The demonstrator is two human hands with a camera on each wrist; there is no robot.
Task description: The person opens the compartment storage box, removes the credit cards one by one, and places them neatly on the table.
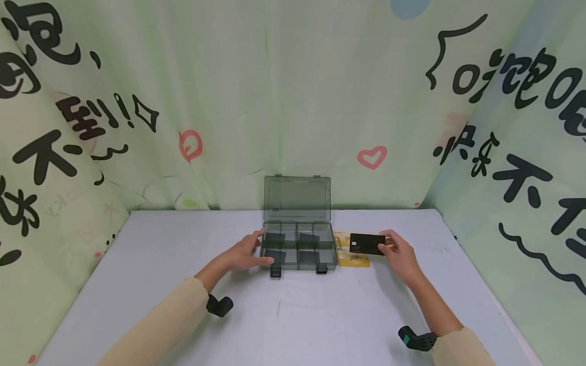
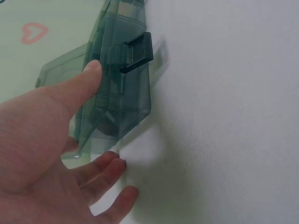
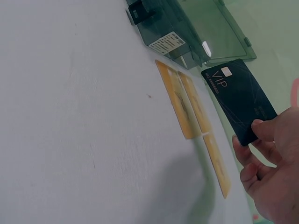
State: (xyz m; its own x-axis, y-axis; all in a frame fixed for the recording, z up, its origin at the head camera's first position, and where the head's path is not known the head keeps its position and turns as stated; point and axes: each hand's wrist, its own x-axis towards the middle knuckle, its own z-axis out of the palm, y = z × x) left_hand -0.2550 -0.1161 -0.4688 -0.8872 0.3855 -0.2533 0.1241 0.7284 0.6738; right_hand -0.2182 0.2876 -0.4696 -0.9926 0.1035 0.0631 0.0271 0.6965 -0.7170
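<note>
A see-through grey-green plastic compartment box (image 1: 297, 267) sits on the table with its lid (image 1: 297, 198) raised at the back. Dark square patches show in its compartments. My left hand (image 1: 247, 252) is at the box's left side; in the left wrist view the thumb (image 2: 86, 84) lies along the rim and the other fingers spread loosely beside the wall. To the right of the box, my right hand (image 1: 400, 254) pinches a black VIP card (image 1: 363, 244) by its right end. The card is held above flat yellow pieces (image 3: 175, 102) on the table.
Two black latches hang at the box's front, the left latch (image 1: 275, 272) nearest my left thumb. A white label (image 3: 167, 43) is on the box's right wall. Light green printed curtain (image 1: 297, 101) closes off the back and both sides of the white table (image 1: 293, 325).
</note>
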